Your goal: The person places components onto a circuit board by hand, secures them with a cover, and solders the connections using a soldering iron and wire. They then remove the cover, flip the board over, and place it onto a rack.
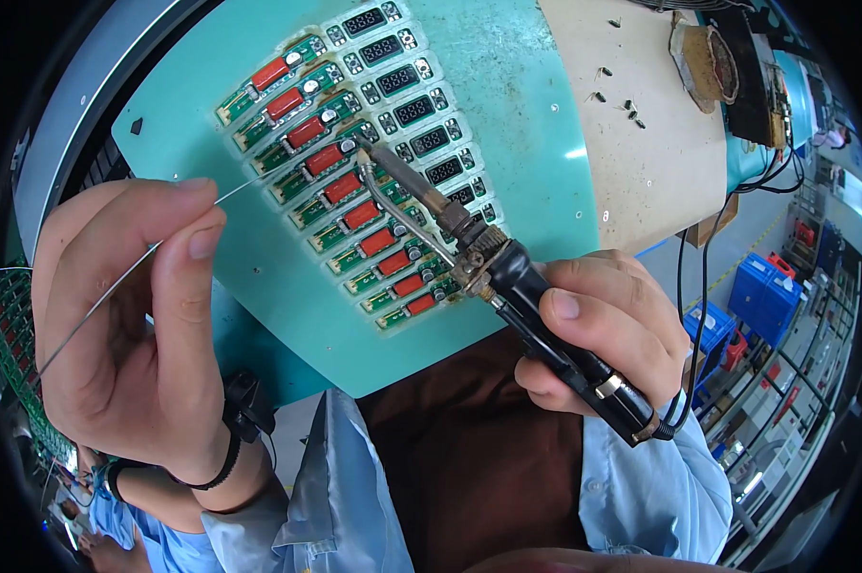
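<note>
My left hand (130, 315) pinches a thin solder wire (238, 191) between thumb and forefinger. The wire's front end points toward the row of small green circuit boards (297, 162). My right hand (612, 325) is wrapped round the black handle of a soldering iron (521, 286), which has a curved metal tube along its barrel. The iron's tip is at the boards, near the silver round part of one in the middle of the row; whether it touches is hard to tell. Each board carries a red block, and black displays (397, 80) line the far side.
The boards lie in a turquoise plate (507, 86). To its right, a beige surface (603, 181) has several tiny loose components (629, 107) and a brown, worn holder (706, 65). Black cables (706, 277) trail from the iron. Blue bins (767, 289) stand beyond, and another person's hand (116, 552) shows at lower left.
</note>
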Action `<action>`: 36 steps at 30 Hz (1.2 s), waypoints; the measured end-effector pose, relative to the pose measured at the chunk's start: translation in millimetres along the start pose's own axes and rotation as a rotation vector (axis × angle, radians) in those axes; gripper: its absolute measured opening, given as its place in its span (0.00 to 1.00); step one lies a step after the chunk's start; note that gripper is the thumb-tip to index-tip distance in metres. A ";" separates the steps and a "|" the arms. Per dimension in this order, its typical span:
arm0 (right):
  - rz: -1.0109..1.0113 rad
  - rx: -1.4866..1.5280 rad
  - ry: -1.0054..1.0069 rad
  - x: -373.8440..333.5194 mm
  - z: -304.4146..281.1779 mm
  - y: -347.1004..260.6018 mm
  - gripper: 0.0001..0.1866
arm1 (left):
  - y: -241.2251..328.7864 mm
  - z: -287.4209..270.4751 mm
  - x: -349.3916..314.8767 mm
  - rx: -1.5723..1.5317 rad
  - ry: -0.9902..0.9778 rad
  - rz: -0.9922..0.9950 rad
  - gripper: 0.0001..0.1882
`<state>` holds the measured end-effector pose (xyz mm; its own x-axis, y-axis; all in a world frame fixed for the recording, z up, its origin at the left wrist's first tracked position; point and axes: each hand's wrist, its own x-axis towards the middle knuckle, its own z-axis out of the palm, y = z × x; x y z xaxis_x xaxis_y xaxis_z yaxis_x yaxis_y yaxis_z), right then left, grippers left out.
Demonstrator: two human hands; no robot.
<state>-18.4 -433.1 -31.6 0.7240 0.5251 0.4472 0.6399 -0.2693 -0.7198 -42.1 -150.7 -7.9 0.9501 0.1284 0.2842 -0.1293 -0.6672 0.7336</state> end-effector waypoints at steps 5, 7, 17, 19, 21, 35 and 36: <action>0.009 0.002 -0.022 -0.4 0.6 -0.3 0.22 | -4.3 -1.5 -1.7 0.008 0.013 0.039 0.07; 0.008 0.001 -0.025 -0.6 -1.1 -1.5 0.22 | -0.6 -4.8 -1.5 0.014 0.014 0.027 0.07; -0.080 -0.037 -0.087 -14.5 -8.0 2.6 0.27 | 4.9 -9.0 -13.1 0.043 0.002 0.006 0.07; -0.074 -0.028 -0.091 -16.8 -6.8 2.3 0.27 | 4.6 -8.4 -14.6 0.039 0.001 0.002 0.07; -0.074 -0.029 -0.090 -18.4 -6.8 3.0 0.27 | 3.7 -5.9 -15.1 0.024 0.001 0.001 0.06; -0.080 -0.038 -0.072 -21.1 -3.9 4.2 0.27 | 8.7 1.3 -13.5 0.045 -0.054 -0.032 0.06; -0.083 -0.037 -0.070 -20.7 -4.2 3.9 0.27 | 7.2 1.8 -12.8 0.044 -0.058 -0.013 0.06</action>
<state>-29.8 -448.4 -41.5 0.6489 0.6016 0.4658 0.7072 -0.2513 -0.6608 -54.6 -158.5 -7.4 0.9666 0.0960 0.2377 -0.1049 -0.6977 0.7086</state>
